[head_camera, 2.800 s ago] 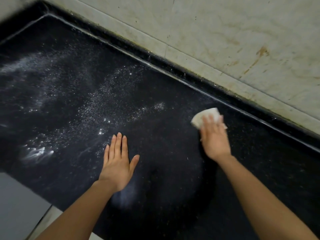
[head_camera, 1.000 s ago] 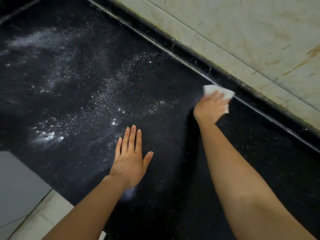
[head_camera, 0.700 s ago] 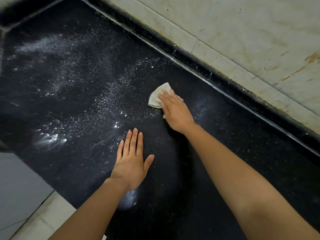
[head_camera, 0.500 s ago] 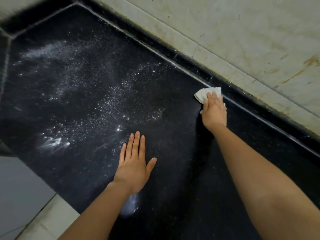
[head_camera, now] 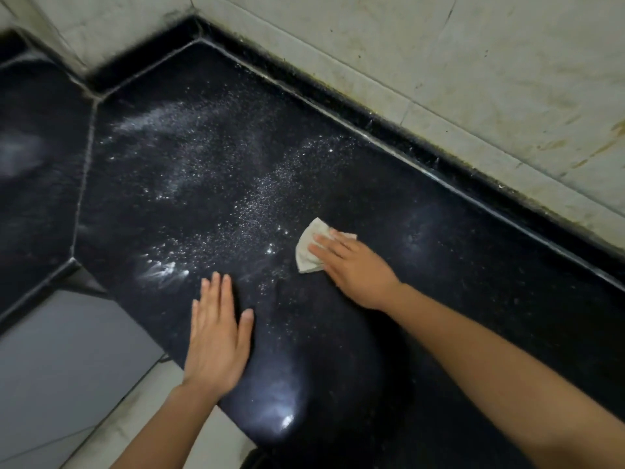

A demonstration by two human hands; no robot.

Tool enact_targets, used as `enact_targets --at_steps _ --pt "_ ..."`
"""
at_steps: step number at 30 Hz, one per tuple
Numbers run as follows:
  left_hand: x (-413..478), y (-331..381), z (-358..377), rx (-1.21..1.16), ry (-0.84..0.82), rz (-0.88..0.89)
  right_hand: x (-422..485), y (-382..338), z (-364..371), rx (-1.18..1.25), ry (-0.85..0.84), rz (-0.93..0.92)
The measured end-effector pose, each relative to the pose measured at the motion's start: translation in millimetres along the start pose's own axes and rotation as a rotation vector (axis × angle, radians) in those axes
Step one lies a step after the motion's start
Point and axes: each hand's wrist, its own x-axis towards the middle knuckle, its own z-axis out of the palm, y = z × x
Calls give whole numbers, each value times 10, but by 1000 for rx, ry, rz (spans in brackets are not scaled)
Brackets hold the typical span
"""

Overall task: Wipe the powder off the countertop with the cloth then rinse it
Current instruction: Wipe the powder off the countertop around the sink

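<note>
My right hand (head_camera: 351, 265): fingers flat, pressing a crumpled pale cloth (head_camera: 309, 247) onto the countertop (head_camera: 473, 282), glossy black speckled stone. My left hand (head_camera: 216, 336): splayed, empty, palm down near the front edge. White powder (head_camera: 220, 184): scattered grainy, left and far of the cloth.

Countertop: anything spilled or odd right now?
Yes. White powder is scattered over the black countertop, left of the cloth under the right hand. The wall tiles show brownish stains.
</note>
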Motion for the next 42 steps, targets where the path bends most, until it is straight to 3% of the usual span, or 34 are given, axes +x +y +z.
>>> enact_targets --at_steps 3,7,9,11,16,19,21,24,28,31,35,38,42 --pt "-15 -298 -66 32 -6 -154 -27 507 -124 -57 57 135" --pt "-96 -499 -36 48 -45 -163 -43 795 -252 36 125 664" --pt "-112 -526 -17 58 -51 -155 66 613 -230 74 173 806" --pt "-107 -513 -19 58 -55 -164 139 278 -144 86 177 740" --pt "-112 -493 -67 78 -90 -179 -244 -669 122 144 86 232" --pt "-115 -474 -85 88 -107 -187 -492 -700 113 59 29 -30" --pt "-100 -473 -87 94 -116 -188 -547 -443 48 -43 15 -92" --pt "-92 -470 -90 99 -123 -192 -571 79 -77 -103 -8 46" --pt "-81 -475 -80 105 -133 -204 -574 611 -371 -108 34 434" --pt "-81 -479 -66 106 -117 -200 -474 730 -454 -50 72 614" --pt "-80 -498 -59 111 -121 -199 -309 557 -283 145 3 817" --pt "-64 -523 -38 120 -131 -193 -281 201 -181 125 38 858" --pt "-64 -607 49 109 -62 -137 -396 -589 46 103 40 740"
